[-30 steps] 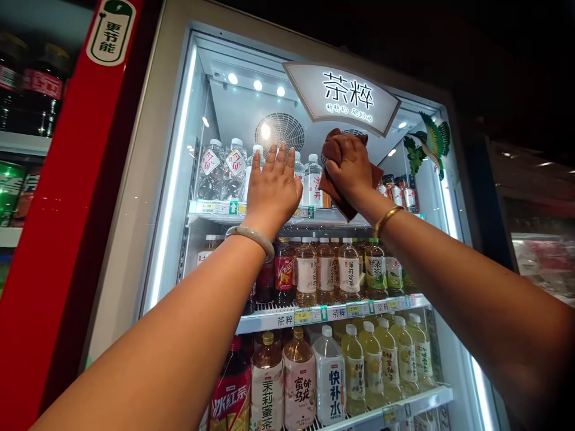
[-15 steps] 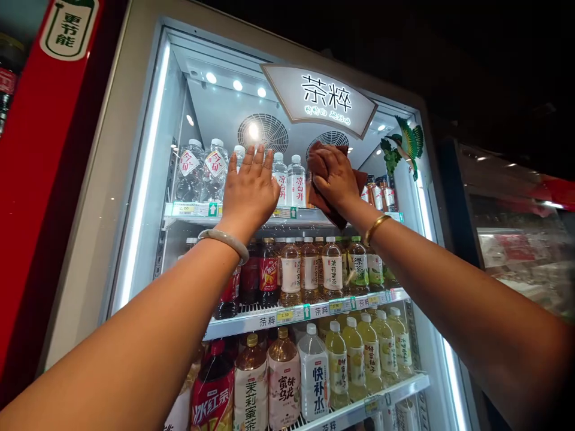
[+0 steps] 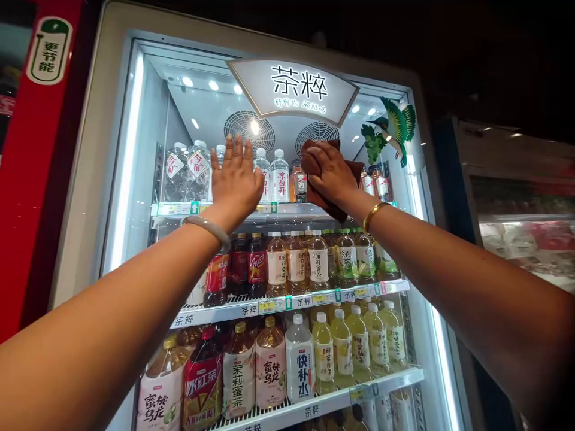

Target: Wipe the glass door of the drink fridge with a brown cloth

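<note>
A lit drinks cooler with a glass door point(image 3: 188, 129) fills the view. Flat against the glass, fingers stretched, my left hand point(image 3: 237, 179) is in front of the water bottles point(image 3: 279, 176) on the top shelf. My right hand point(image 3: 331, 172) presses a folded brown cloth point(image 3: 335, 206) to the glass, fingers bent over it, just below the fan-shaped sign point(image 3: 294, 90). The cloth's lower corner hangs below my palm. Part of the top row of bottles is hidden behind both hands.
A bird sticker point(image 3: 398, 129) decorates the door's upper right. Lower shelves hold tea bottles point(image 3: 318, 257) and larger bottles point(image 3: 270, 365). A red cabinet point(image 3: 33, 179) stands at the left, another display case point(image 3: 523, 197) at the right.
The view has shifted, so the cooler appears further left. Against the glass, my right hand and the cloth have moved slightly right, uncovering an orange-brown bottle. My left hand stays spread.
</note>
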### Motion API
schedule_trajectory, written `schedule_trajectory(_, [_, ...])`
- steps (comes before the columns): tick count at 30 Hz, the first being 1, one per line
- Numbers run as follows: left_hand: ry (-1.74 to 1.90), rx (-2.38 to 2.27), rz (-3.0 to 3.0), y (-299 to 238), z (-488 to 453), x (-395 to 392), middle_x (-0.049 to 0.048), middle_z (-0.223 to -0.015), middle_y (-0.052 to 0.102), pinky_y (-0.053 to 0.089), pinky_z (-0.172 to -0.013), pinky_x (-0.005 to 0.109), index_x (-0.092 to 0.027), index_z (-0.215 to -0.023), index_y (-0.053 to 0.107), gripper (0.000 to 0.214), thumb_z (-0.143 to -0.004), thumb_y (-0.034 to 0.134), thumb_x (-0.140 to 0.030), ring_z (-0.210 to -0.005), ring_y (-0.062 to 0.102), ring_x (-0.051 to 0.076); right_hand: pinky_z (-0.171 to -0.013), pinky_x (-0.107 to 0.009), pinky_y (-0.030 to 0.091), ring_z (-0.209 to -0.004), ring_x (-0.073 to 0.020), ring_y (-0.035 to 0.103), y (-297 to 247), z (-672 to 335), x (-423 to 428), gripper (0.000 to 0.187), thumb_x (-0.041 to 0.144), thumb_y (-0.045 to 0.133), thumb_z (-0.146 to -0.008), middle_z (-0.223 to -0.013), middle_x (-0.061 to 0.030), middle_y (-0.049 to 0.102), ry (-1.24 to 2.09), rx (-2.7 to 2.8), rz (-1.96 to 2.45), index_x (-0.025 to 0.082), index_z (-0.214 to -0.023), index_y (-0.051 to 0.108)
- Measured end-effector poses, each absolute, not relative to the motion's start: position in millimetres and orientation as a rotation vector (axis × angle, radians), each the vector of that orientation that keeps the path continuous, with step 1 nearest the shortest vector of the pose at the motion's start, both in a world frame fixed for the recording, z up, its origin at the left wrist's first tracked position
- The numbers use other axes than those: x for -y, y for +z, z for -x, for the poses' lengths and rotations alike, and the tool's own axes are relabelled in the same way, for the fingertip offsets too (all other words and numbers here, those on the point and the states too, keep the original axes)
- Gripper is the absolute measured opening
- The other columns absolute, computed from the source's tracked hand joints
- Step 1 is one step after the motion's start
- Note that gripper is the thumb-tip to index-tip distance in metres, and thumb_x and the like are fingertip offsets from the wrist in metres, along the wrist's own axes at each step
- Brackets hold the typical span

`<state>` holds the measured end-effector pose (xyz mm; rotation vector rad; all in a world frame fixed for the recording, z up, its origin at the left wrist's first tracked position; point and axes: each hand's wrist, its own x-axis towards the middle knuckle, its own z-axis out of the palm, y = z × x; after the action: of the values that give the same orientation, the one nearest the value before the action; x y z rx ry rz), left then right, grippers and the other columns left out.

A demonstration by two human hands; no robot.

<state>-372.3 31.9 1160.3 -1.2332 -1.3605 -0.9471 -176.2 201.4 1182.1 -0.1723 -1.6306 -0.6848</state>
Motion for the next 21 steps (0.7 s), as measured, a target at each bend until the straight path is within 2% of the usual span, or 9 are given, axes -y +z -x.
schedule_trajectory(4, [-0.994,1.324,1.252,1164,327,-62,0.0049,-0.175,0.016,-0.006,-0.133,0.05,-0.019,-0.166,0.023,0.07,-0.098,0.032,-0.036,-0.164,0.006,0.023,-0.13,-0.058,0.031,-0.151,-0.0301,0.039,1197,199,-200,0.051,0.028,0.063,-0.089,-0.155,-0.0108,0.051,-0.617,1.526,0.201,0.025,-0.138,0.055])
schedule_trajectory(7, [-0.996,1.317,1.248,1161,301,-81,0.0073,-0.175,0.017,-0.004,-0.133,0.051,-0.016,-0.165,0.024,0.071,-0.096,0.034,-0.03,-0.164,0.008,0.025,-0.13,-0.054,0.032,-0.15,-0.027,0.041,1180,198,-197,0.044,0.036,0.057,-0.095,-0.154,-0.0088,0.052,-0.717,1.575,0.066,0.027,-0.138,0.056])
schedule_trajectory(10, [-0.923,1.276,1.282,1154,289,-92,0.0073,-0.175,0.015,-0.005,-0.133,0.049,-0.015,-0.166,0.023,0.071,-0.097,0.033,-0.03,-0.164,0.008,0.024,-0.13,-0.053,0.033,-0.149,-0.0263,0.043,1170,166,-212,0.045,0.036,0.055,-0.094,-0.154,-0.0084,0.054,-0.8,1.646,-0.009,0.028,-0.139,0.056])
schedule_trajectory(14, [-0.852,1.227,1.334,1148,288,-103,0.0057,-0.175,0.018,-0.013,-0.132,0.048,-0.017,-0.166,0.022,0.071,-0.098,0.033,-0.032,-0.164,0.007,0.023,-0.127,-0.059,0.035,-0.147,-0.0324,0.045,1194,126,-246,0.052,0.03,0.057,-0.088,-0.151,-0.0117,0.055,-0.708,1.542,0.224,0.026,-0.14,0.055])
schedule_trajectory(18, [-0.839,1.24,1.339,1146,290,-109,0.0062,-0.175,0.017,-0.016,-0.131,0.049,-0.016,-0.166,0.022,0.07,-0.099,0.033,-0.034,-0.164,0.005,0.024,-0.128,-0.061,0.031,-0.148,-0.0362,0.043,1214,135,-251,0.051,0.031,0.054,-0.09,-0.152,-0.015,0.053,-0.623,1.405,0.407,0.023,-0.141,0.053])
schedule_trajectory(21, [-0.856,1.198,1.338,1145,292,-110,0.0038,-0.175,0.019,-0.013,-0.132,0.048,-0.019,-0.166,0.022,0.07,-0.099,0.033,-0.034,-0.164,0.005,0.024,-0.129,-0.059,0.031,-0.15,-0.034,0.041,1196,151,-236,0.05,0.033,0.053,-0.092,-0.153,-0.0115,0.053,-0.693,1.453,0.296,0.026,-0.142,0.053])
